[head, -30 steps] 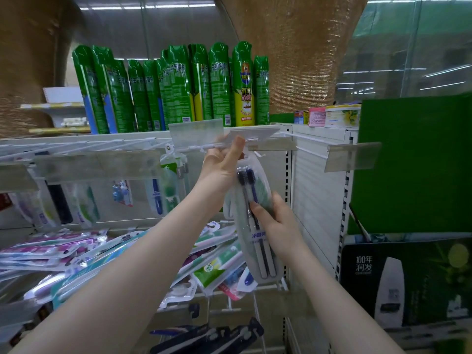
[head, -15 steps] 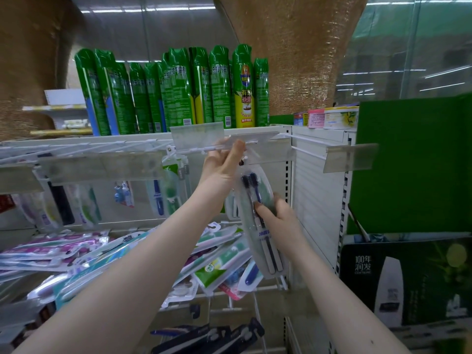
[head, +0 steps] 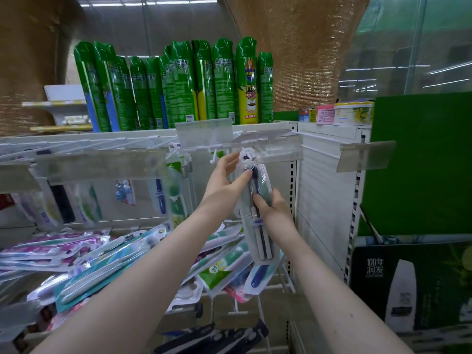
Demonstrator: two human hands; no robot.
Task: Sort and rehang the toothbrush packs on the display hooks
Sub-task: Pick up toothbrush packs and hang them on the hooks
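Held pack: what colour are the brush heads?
The brush heads in the pack are dark, near black. Head view.

Strip lights [head: 163, 2] high above the hands give an even, rather dim light with a green cast, and shadows are faint. Their reflections streak the glass panel [head: 408, 72] up and to the right of the right hand [head: 278, 213]. The clear toothbrush pack [head: 256, 226], held by it and the left hand [head: 224, 185], shows a dull sheen. The wide lens tilts the spray cans [head: 178, 85] above the left hand outward. The heap of packs [head: 76, 256] below that hand looks smeared.
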